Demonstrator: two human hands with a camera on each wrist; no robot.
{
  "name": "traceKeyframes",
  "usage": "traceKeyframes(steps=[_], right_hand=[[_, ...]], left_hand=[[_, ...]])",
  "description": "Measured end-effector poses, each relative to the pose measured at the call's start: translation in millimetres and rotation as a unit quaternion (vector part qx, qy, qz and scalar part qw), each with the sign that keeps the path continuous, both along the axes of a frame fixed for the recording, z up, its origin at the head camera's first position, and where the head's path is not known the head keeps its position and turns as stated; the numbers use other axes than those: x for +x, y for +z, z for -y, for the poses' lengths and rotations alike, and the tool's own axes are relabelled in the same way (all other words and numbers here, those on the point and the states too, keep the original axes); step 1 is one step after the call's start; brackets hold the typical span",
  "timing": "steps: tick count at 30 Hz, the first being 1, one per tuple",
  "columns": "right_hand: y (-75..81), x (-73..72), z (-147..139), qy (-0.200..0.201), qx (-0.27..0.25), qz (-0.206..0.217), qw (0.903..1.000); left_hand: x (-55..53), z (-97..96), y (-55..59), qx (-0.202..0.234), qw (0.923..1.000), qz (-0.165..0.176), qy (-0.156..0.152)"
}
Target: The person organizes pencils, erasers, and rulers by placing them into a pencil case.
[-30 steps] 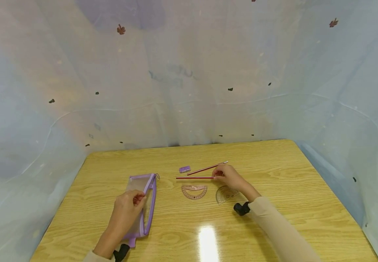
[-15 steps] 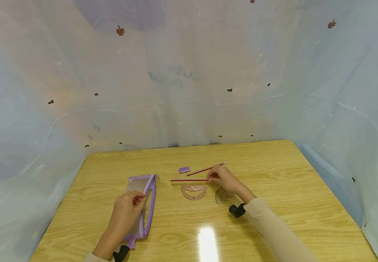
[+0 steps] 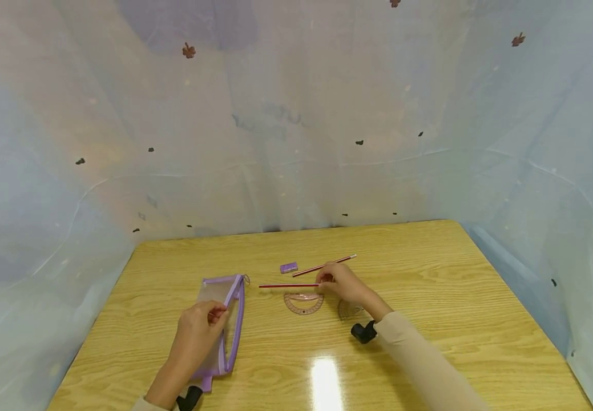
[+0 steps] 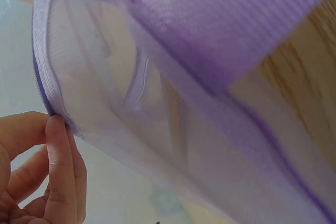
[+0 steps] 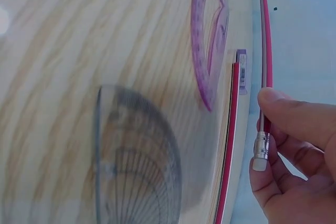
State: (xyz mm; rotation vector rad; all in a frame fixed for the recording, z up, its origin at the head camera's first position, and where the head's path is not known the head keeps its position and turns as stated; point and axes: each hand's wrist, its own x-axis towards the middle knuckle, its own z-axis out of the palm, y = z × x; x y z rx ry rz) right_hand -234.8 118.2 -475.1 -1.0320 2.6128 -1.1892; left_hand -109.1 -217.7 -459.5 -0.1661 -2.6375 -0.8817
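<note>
My left hand (image 3: 200,326) pinches the zipper edge of a purple mesh pencil pouch (image 3: 213,374), whose mouth gapes toward the right. In the left wrist view, thumb and fingertips grip the pouch's zipper band (image 4: 42,72). With my right hand (image 3: 346,285) I hold a red-striped pencil (image 3: 288,285) near its eraser end, level above the table and pointing left at the pouch. The right wrist view shows the metal ferrule and white eraser (image 5: 261,153) among the fingers. A second red pencil (image 3: 309,270) lies just behind the right hand.
A purple eraser (image 3: 289,267) lies behind the held pencil. A pink protractor (image 3: 303,308) rests in front of it. Under the right wrist lies a clear protractor (image 3: 347,310), partly hidden. The wooden table (image 3: 430,257) meets a hanging pale curtain (image 3: 296,182) at the back.
The right hand has carried the pencil leftward and slightly nearer to me, closer to the pouch. The left hand and pouch stay where they were.
</note>
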Motion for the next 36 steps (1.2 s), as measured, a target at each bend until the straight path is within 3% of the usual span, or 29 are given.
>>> traceKeyframes(steps=[21,31,36], right_hand=[[-4.3,6.4,28.7,0.019,0.011,0.003,0.9998],[-0.5,12.0,40.8,0.007,0.001,0.021,0.9998],[0.1,12.5,47.8,0.007,0.002,0.007,1.0]], left_hand=[[1.3,0.3,4.3,0.006,0.9999,0.01,-0.007],[1.7,1.4,5.0,0.007,0.9999,0.009,-0.007],[0.5,1.5,5.0,0.003,1.0,0.003,-0.007]])
